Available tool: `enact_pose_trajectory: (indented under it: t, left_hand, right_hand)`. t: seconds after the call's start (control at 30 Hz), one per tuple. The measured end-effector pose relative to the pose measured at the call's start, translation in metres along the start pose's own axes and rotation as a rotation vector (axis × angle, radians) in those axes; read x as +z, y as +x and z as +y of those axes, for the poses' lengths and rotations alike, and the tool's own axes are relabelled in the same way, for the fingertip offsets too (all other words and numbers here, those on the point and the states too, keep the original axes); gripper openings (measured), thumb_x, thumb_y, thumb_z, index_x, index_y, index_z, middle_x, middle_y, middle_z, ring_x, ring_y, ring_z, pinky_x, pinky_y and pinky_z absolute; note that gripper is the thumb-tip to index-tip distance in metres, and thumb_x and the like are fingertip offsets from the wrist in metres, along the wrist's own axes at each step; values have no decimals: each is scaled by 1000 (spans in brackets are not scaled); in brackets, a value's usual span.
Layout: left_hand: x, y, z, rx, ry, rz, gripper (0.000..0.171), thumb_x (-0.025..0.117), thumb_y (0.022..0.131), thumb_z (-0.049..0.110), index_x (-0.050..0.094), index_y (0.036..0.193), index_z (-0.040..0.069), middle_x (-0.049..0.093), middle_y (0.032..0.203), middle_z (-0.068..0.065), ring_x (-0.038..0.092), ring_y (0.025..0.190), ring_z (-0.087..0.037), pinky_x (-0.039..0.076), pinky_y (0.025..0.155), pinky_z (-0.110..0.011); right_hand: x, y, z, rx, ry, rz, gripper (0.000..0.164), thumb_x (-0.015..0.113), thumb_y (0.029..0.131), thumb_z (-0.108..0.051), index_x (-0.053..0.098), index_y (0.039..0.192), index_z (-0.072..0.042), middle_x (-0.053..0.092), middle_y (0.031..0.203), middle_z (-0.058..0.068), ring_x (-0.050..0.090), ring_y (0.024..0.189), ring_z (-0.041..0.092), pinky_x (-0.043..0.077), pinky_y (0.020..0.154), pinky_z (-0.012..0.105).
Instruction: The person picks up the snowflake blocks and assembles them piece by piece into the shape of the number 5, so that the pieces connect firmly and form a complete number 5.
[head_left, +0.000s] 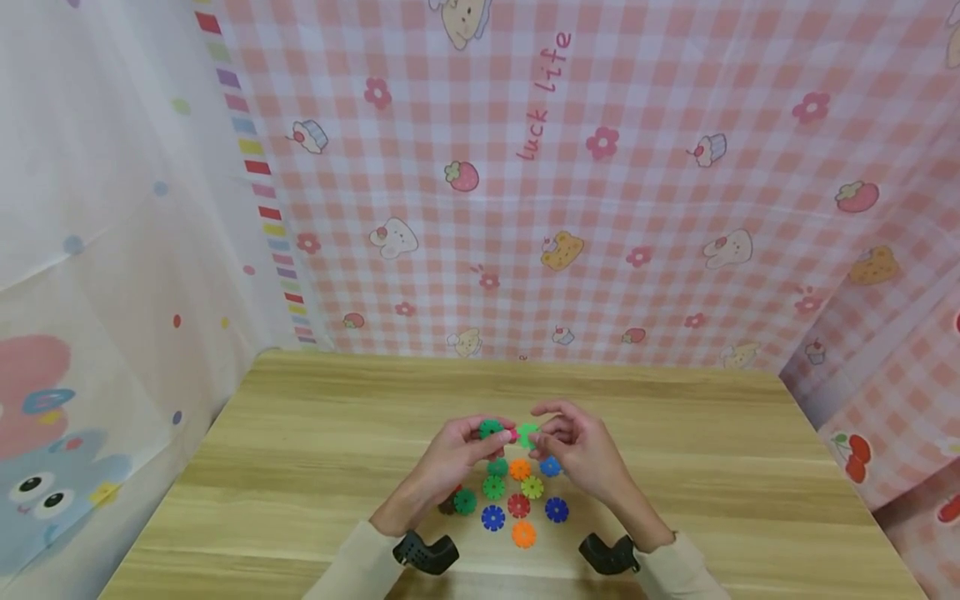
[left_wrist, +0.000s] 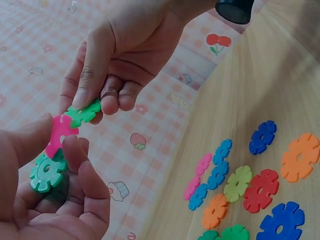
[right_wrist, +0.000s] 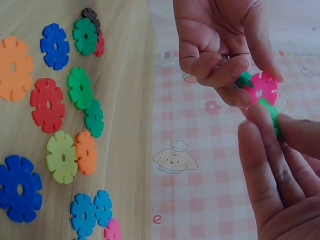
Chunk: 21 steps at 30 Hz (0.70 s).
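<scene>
Above the table, my left hand (head_left: 467,447) pinches a pink notched disc (left_wrist: 61,134) between thumb and fingers. A dark green notched disc (left_wrist: 48,172) is joined to the pink one and sits by the left fingers. My right hand (head_left: 583,450) grips a light green notched disc (left_wrist: 83,114) between thumb and index finger. In the right wrist view, the light green disc (right_wrist: 271,116) meets the edge of the pink disc (right_wrist: 263,90); fingers partly cover the contact, so I cannot tell how deep the notches interlock.
Several loose notched discs lie below the hands, among them a red one (head_left: 518,505), an orange one (head_left: 523,534) and a dark blue one (head_left: 557,509). The wooden table (head_left: 315,467) ends at a pink checked curtain (head_left: 510,275) behind. Each wrist wears a black camera (head_left: 426,553).
</scene>
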<state>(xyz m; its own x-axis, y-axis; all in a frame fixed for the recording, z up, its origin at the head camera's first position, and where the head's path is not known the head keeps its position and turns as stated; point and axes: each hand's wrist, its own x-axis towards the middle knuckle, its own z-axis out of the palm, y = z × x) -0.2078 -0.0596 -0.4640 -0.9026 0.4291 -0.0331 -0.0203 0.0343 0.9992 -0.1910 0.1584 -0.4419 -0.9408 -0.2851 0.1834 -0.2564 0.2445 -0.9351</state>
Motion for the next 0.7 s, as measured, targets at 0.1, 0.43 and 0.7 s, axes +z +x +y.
enact_pose_trajectory:
  t: [0.1, 0.43, 0.7]
  left_hand:
    - [1, -1, 1, 9, 13, 8, 34, 64, 97, 24, 65, 122, 0, 68, 94, -1, 62, 90, -17, 53, 86, -32]
    - [4, -2, 5, 29, -11, 17, 30, 67, 95, 24, 68, 118, 4, 69, 101, -15, 65, 92, -22, 55, 89, -33]
    - [3, -3, 5, 54, -41, 2, 33, 66, 96, 21, 65, 122, -1, 69, 106, -20, 66, 93, -20, 54, 94, -33]
  right_hand:
    - [0, 0, -1, 8, 5, 7, 24, 61, 94, 5, 59, 118, 0, 71, 90, 23, 71, 69, 17, 60, 65, 30]
    - [0, 0, -6, 8, 11, 1, 18, 62, 94, 4, 58, 111, 4, 72, 85, 15, 71, 68, 18, 59, 63, 31]
    - [1, 2, -6, -11, 23, -10, 18, 64, 94, 2, 58, 111, 2, 72, 86, 18, 71, 68, 18, 60, 64, 32]
